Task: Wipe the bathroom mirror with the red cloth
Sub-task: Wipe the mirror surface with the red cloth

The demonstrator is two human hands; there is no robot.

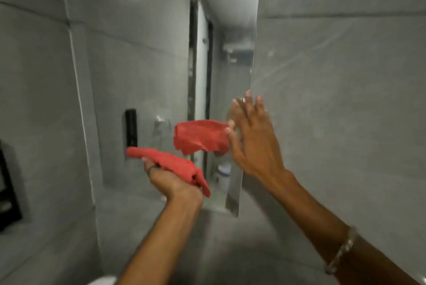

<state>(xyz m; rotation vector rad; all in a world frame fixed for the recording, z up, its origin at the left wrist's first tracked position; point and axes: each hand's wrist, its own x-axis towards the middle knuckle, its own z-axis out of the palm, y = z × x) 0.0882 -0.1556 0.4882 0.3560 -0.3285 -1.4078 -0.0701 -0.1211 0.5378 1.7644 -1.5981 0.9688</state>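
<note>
The right forearm, wearing a clear beaded bracelet [340, 253], is reaching in from the lower right. The right hand [254, 144] is lying flat with its fingers [247, 102] spread apart, pressing against the right-hand edge of the tall frameless bathroom mirror [149, 65] and gripping nothing. The left hand [171, 181] is sitting lower and nearer the centre, with its fingers clamped on the crumpled red cloth [170, 165]. The cloth is lying across the top of that hand, just in front of the glass; contact with the glass cannot be confirmed. A second red shape beside the right hand is appearing in the glass and is judged to be the cloth's reflection. Beyond it, the mirror is showing grey tiled walls and a dark doorway.

Step in hand, as judged: the right hand is bracing the mirror while the left hand is bringing the cloth to the surface. The next move is calling for flat, firm cloth contact and overlapping strokes across the glass.
</note>
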